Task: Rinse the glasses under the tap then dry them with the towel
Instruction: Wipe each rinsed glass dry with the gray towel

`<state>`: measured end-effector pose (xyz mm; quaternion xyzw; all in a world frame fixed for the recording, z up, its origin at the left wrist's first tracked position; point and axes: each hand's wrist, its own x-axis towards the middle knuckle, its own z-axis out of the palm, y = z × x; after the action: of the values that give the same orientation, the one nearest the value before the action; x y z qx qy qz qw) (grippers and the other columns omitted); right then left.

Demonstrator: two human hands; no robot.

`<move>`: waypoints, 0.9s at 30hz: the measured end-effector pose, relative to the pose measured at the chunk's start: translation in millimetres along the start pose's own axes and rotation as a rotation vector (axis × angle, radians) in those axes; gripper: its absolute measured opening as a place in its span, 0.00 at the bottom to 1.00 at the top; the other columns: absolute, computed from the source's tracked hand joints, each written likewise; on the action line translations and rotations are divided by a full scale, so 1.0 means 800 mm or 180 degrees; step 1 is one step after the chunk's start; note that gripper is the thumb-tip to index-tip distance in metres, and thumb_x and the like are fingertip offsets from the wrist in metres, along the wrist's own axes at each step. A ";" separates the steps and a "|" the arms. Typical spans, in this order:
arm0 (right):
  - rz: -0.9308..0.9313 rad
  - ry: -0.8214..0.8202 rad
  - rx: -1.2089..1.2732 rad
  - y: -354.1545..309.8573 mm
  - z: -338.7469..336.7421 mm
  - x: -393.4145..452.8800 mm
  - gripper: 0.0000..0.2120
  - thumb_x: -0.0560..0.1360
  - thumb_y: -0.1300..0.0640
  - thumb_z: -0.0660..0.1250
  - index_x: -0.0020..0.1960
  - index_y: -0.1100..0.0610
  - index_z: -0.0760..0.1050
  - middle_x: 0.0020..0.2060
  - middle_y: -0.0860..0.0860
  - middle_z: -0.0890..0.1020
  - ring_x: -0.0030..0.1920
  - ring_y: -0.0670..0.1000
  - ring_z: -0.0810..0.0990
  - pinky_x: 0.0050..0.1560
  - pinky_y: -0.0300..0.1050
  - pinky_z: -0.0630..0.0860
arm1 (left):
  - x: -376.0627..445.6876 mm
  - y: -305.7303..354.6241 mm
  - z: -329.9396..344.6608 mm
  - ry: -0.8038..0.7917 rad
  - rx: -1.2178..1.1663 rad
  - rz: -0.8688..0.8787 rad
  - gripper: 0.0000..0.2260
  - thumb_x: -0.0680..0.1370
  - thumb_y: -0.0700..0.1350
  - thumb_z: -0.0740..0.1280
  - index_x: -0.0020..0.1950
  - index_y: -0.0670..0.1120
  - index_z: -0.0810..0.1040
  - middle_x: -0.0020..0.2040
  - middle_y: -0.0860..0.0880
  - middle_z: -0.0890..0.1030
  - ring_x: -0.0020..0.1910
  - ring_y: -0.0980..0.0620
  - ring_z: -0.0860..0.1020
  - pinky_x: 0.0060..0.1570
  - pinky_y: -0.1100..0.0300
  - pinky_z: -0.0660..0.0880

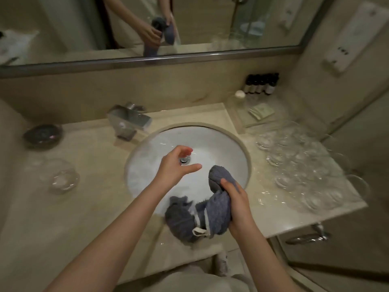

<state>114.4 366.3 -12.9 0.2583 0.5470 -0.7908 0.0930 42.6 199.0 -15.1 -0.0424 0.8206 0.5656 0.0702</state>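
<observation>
Beige stone counter (88,207) with inset sink (210,140). On it: tap (128,121) at back, dark dish (43,135) and glass (63,180) left, glasses (299,165), tray (256,116), bottles (262,84) right.

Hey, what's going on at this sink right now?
A person stands at a bathroom sink. The right hand grips a grey towel over the basin's front edge; the left hand hovers empty above the drain. Many glasses sit on the counter to the right, a few more to the left. No water visibly runs from the tap.
</observation>
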 end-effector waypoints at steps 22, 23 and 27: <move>0.0177 0.0474 0.0277 -0.037 -0.210 0.042 0.09 0.78 0.61 0.65 0.56 0.58 0.79 0.48 0.56 0.85 0.49 0.54 0.83 0.54 0.49 0.78 | 0.050 0.103 0.331 -0.1062 0.1520 -0.0113 0.46 0.64 0.60 0.79 0.73 0.43 0.63 0.67 0.45 0.74 0.65 0.46 0.73 0.59 0.54 0.72; 0.0171 0.0454 0.0291 -0.038 -0.213 0.042 0.09 0.78 0.61 0.65 0.56 0.58 0.79 0.47 0.56 0.85 0.49 0.53 0.84 0.53 0.47 0.78 | 0.050 0.104 0.337 -0.1051 0.1608 -0.0105 0.46 0.64 0.61 0.79 0.73 0.42 0.62 0.68 0.44 0.73 0.66 0.45 0.73 0.59 0.53 0.72; 0.0186 0.0432 0.0360 -0.039 -0.222 0.043 0.07 0.78 0.62 0.64 0.54 0.58 0.79 0.43 0.53 0.86 0.44 0.49 0.84 0.48 0.42 0.79 | 0.051 0.101 0.354 -0.0843 0.1724 -0.0098 0.44 0.65 0.58 0.79 0.70 0.40 0.61 0.67 0.42 0.74 0.64 0.42 0.74 0.57 0.50 0.74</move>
<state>125.9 545.5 -52.5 0.3320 0.4989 -0.7980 0.0639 9.5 493.0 -46.1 0.0396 0.9245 0.3256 0.1940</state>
